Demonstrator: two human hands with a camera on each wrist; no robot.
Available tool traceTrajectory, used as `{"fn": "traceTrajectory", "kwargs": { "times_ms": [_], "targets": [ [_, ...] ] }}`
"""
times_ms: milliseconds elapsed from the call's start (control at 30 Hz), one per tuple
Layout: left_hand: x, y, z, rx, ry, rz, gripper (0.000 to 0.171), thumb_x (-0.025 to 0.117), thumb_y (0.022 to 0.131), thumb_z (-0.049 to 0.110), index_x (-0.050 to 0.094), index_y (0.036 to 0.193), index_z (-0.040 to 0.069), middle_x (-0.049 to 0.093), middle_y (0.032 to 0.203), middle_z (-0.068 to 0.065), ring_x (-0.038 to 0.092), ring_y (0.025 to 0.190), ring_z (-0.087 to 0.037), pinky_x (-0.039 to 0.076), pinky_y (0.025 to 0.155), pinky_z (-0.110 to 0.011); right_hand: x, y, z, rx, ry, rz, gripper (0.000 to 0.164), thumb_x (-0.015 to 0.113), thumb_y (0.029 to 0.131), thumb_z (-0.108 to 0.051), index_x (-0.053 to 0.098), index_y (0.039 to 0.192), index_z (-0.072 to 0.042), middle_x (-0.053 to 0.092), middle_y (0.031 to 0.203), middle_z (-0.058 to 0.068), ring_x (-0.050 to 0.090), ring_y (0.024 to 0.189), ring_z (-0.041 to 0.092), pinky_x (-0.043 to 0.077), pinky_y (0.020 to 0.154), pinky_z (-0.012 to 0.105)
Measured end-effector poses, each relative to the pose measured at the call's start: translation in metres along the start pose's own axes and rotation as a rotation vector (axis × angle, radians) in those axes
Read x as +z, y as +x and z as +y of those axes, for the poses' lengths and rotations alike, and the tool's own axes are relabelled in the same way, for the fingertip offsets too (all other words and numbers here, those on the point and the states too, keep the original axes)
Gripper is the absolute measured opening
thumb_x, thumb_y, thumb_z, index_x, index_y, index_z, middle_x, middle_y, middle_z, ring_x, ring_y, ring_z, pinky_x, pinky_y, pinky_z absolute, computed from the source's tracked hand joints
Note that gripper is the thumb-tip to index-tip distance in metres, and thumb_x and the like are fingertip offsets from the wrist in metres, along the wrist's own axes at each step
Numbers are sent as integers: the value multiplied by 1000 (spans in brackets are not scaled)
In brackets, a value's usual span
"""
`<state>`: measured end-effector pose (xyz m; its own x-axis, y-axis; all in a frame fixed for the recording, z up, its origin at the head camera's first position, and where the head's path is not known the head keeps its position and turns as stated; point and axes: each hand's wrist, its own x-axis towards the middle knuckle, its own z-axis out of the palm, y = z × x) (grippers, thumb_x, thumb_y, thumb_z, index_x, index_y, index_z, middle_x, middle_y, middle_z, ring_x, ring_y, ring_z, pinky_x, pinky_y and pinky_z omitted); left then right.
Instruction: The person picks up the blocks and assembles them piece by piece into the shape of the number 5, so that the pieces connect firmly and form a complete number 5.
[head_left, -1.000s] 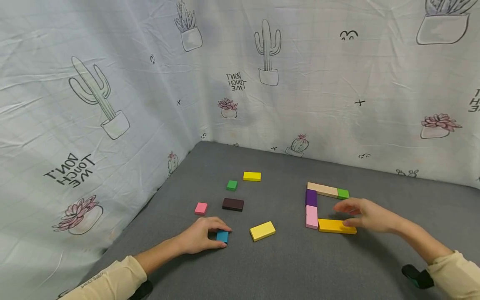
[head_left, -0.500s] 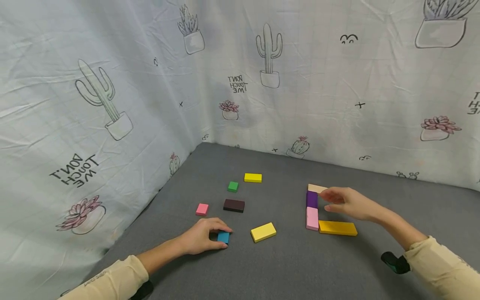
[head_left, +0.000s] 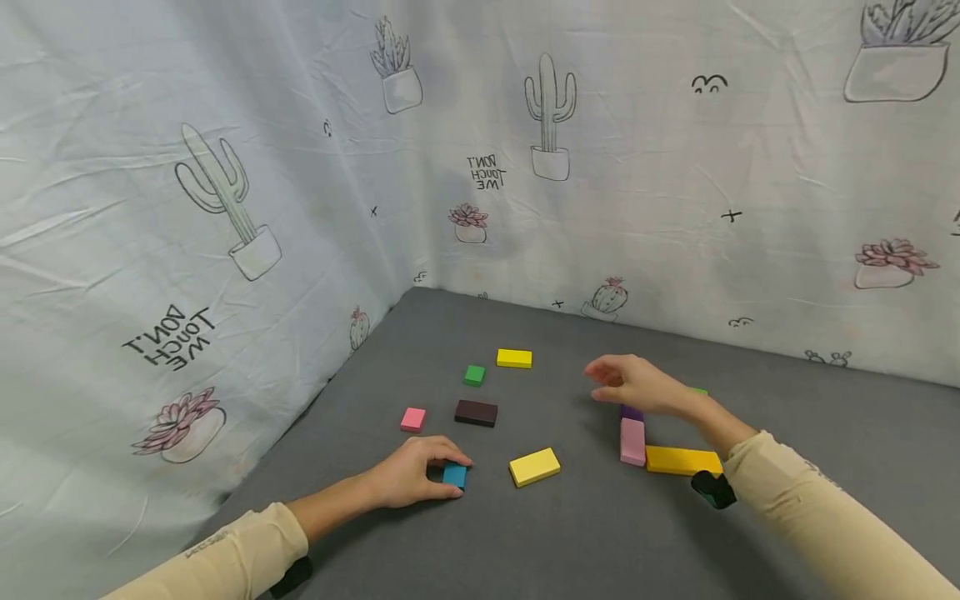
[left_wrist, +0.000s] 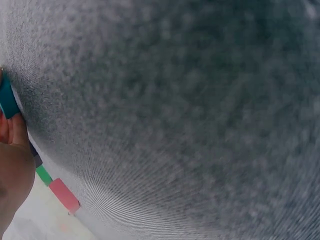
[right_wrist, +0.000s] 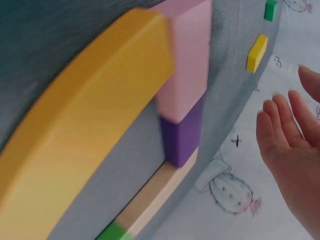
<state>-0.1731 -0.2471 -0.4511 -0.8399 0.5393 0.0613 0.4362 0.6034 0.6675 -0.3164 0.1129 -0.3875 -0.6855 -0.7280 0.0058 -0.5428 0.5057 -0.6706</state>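
My left hand pinches a small blue block between thumb and fingers, low at the grey tabletop. In the left wrist view the same blue block shows at the left edge by the fingertips. My right hand is held above the table with loosely bent fingers and nothing in them. Beneath its wrist and forearm lies a row of joined blocks: orange, pink, purple and light green. The beige block of this row is hidden by the hand in the head view.
Loose blocks lie between the hands: pale yellow, dark brown, coral pink, green and bright yellow. A white cactus-print cloth hangs behind and to the left of the table.
My right hand has left the orange block and moved left and away from me, across the beige block. My left hand has stayed on the blue block. The head view has shifted slightly.
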Motion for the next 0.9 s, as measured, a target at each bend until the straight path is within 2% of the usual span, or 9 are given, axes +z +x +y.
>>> {"fn": "traceTrajectory", "kwargs": {
  "times_ms": [333,900],
  "targets": [
    [2,0,-1,6,-8,12,34,76,83,25,69,114,13,61,109,6,55,99,-7,47,85,-26,18,46,-7,-4,38,42,37,66,91,-10,55,121,8,60,114,22,57,102,31,46,89,45],
    [0,1,-1,-19,-41,2,35,77,83,25,69,115,14,61,109,8,55,101,-8,47,87,-26,48,87,-23,20,69,44,39,67,86,4,54,122,9,58,116,21,55,108,36,44,93,43]
  ]
}}
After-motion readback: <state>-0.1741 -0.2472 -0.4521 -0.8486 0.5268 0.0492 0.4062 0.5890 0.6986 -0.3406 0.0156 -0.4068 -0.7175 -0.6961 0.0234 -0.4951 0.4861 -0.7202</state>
